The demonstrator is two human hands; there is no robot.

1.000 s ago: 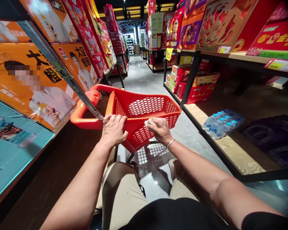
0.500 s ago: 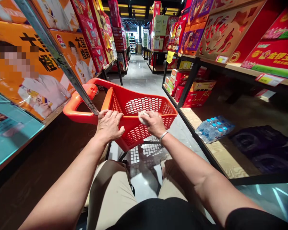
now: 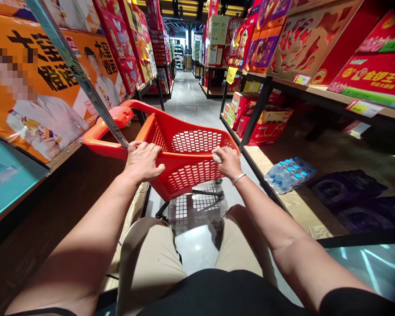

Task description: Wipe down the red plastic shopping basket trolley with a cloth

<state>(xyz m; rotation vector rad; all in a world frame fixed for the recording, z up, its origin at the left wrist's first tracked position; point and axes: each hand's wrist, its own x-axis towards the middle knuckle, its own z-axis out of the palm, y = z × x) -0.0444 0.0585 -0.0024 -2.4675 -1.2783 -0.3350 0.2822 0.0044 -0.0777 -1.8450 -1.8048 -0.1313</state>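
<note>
An orange-red plastic shopping cart [image 3: 163, 186] with perforated basket walls stands before my knees, its handle to the left. My left hand [image 3: 141, 160] is closed over the near rim, towards the handle end, with the thumb down the outside. Farther right, my right hand [image 3: 230, 163] presses a crumpled white cloth [image 3: 216, 156] against the same rim, near the cart's front corner. Most of the cloth is hidden under my fingers. What I can see of the basket's inside shows bare perforated wall.
A worn metal post [image 3: 75, 66] slants down in front of the cart's handle. Orange cartons [image 3: 62, 101] are stacked at left. On the right lower shelf lie shrink-wrapped water bottles [image 3: 288, 174] and dark purple packs [image 3: 349, 188]. A grey tiled aisle [image 3: 184, 94] runs ahead between shelves.
My right hand has slid the white cloth along the rim to the right, towards the cart's front. My left hand keeps its hold on the rim. The view has shifted slightly.
</note>
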